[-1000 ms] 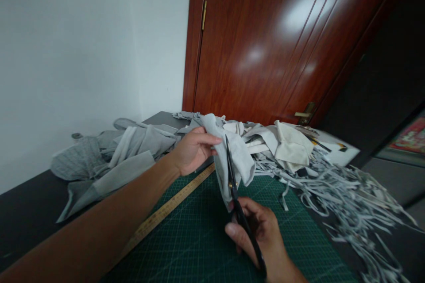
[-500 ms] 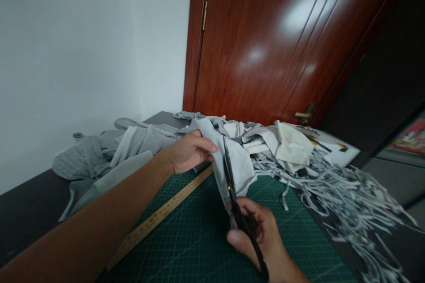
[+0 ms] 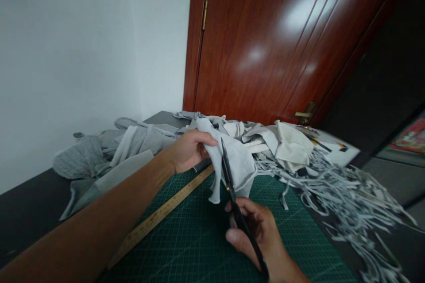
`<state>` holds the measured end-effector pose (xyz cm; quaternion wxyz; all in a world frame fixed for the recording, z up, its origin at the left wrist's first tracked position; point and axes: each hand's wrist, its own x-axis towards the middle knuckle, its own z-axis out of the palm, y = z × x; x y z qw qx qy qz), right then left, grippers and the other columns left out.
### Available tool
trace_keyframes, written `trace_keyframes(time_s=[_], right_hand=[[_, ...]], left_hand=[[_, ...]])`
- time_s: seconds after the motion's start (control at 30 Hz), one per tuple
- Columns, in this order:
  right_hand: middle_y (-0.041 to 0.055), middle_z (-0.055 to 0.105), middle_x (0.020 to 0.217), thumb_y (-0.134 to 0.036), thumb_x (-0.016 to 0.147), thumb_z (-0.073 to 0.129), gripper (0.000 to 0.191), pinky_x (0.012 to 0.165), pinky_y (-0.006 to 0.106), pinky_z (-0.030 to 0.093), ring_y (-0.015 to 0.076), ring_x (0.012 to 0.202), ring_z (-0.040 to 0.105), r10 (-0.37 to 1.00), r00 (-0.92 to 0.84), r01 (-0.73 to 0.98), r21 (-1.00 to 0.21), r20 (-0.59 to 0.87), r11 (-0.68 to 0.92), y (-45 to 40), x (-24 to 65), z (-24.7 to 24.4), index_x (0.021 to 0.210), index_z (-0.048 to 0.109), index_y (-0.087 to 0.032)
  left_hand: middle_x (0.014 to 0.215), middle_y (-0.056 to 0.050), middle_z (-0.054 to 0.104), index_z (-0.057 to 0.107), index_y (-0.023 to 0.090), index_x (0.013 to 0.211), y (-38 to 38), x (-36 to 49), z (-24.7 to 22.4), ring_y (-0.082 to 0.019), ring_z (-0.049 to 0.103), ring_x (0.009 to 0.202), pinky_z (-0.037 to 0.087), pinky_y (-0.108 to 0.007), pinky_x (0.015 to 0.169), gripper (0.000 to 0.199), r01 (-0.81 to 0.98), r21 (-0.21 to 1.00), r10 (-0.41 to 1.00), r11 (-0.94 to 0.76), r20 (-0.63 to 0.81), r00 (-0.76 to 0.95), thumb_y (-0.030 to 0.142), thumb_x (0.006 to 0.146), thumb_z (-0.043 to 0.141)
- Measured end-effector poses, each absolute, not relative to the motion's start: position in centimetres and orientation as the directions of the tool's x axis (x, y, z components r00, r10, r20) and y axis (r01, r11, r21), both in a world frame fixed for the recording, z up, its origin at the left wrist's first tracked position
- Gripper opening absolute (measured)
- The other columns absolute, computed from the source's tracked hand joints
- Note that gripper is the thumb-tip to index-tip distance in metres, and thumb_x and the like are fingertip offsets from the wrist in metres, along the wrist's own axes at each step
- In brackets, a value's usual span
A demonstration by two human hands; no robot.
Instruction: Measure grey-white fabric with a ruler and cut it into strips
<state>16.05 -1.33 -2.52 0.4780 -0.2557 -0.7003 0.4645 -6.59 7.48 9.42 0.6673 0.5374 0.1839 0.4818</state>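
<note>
A light grey piece of fabric [image 3: 237, 159] is pinched by my left hand [image 3: 191, 150] between thumb and fingers, hanging above the green cutting mat [image 3: 199, 234]. Black-handled scissors [image 3: 230, 181] are in my right hand [image 3: 257, 234], my fingers wrapped in and around the handles. Their blades point away from me and lie along the fabric, looking nearly closed. A narrow strip [image 3: 216, 185] of the cloth hangs down left of the blades. Under my left forearm a wooden ruler [image 3: 166, 210] lies slantwise on the mat.
Grey garments and cloth [image 3: 116, 150] are heaped at the left and back. Cream fabric [image 3: 294, 146] sits at the back right, beside a white sheet [image 3: 341, 152] with tools on it. A tangle of cut fabric strips [image 3: 352, 203] covers the right side. Behind stands a brown door [image 3: 265, 44].
The strip left of the blades now hangs loose at its lower end, where the cloth had reached down to my right hand. Both hands stay nearly in place.
</note>
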Motion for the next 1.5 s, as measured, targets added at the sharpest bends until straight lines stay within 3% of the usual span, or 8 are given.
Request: trace_keyframes(time_s=[0.17,0.3,0.63,0.97,1.13,1.37,1.5], right_hand=[[-0.0082,0.048,0.065,-0.042,0.086,0.09,0.034,0.052,0.024,0.029,0.0112,0.056,0.038,0.797,-0.404,-0.096,-0.887,0.449,0.452,-1.3,16.2,-2.8,0.109,0.074,-0.023],[-0.0079,0.047,0.066,-0.045,0.086,0.09,0.035,0.052,0.024,0.028,0.0115,0.056,0.037,0.803,-0.403,-0.069,-0.889,0.439,0.452,-1.4,16.2,-2.8,0.107,0.074,-0.022],[-0.0101,0.043,0.059,-0.039,0.085,0.09,0.028,0.049,0.024,0.024,0.0101,0.053,0.033,0.797,-0.431,-0.031,-0.889,0.424,0.457,-1.5,16.1,-1.9,0.093,0.07,-0.022],[-0.0097,0.047,0.057,-0.037,0.08,0.095,0.03,0.046,0.022,0.026,0.0095,0.048,0.037,0.838,-0.404,0.019,-0.912,0.367,0.409,-1.3,16.2,-2.7,0.091,0.072,-0.021],[-0.0093,0.048,0.058,-0.042,0.085,0.09,0.029,0.045,0.022,0.028,0.0092,0.046,0.039,0.856,-0.352,0.028,-0.91,0.379,0.414,-1.1,16.2,-3.6,0.096,0.074,-0.021],[-0.009,0.048,0.058,-0.044,0.085,0.09,0.031,0.044,0.022,0.029,0.0091,0.046,0.04,0.852,-0.341,0.053,-0.897,0.397,0.44,-1.2,16.0,-2.9,0.096,0.073,-0.02],[-0.0089,0.047,0.058,-0.049,0.086,0.088,0.034,0.043,0.022,0.029,0.0094,0.046,0.039,0.868,-0.31,0.061,-0.903,0.388,0.426,-1.2,15.9,-3.1,0.096,0.073,-0.02]], left_hand=[[0.067,-0.005,0.072,0.075,0.011,0.07,7.1,-6.4,9.4,-0.015,0.062,0.059,0.051,-0.028,0.063,0.01,-0.438,0.898,0.859,-0.035,0.25,0.446,0.009,0.06,0.076],[0.067,-0.007,0.074,0.075,0.012,0.069,7.1,-6.4,9.4,-0.021,0.069,0.068,0.055,-0.033,0.073,0.013,-0.423,0.906,0.859,-0.032,0.241,0.451,0.011,0.056,0.077],[0.076,-0.01,0.079,0.078,0.011,0.077,7.0,-6.6,9.4,-0.029,0.076,0.088,0.055,-0.035,0.077,0.021,-0.406,0.913,0.854,-0.044,0.245,0.459,0.012,0.056,0.077],[0.078,-0.01,0.079,0.078,0.012,0.078,7.1,-6.8,9.6,-0.027,0.074,0.079,0.055,-0.038,0.079,0.018,-0.406,0.913,0.851,-0.046,0.249,0.463,0.012,0.059,0.078],[0.081,-0.007,0.078,0.078,0.013,0.082,7.1,-6.7,10.0,-0.02,0.068,0.075,0.054,-0.033,0.074,0.019,-0.452,0.886,0.877,-0.103,0.296,0.379,0.014,0.063,0.08],[0.077,-0.005,0.075,0.078,0.013,0.078,7.2,-6.4,10.6,-0.018,0.066,0.076,0.055,-0.031,0.079,0.016,-0.483,0.85,0.898,-0.21,0.363,0.248,0.016,0.063,0.084],[0.076,-0.006,0.073,0.076,0.012,0.077,7.0,-6.2,10.8,-0.019,0.065,0.073,0.054,-0.031,0.073,0.015,-0.484,0.845,0.903,-0.228,0.37,0.22,0.015,0.064,0.083]])
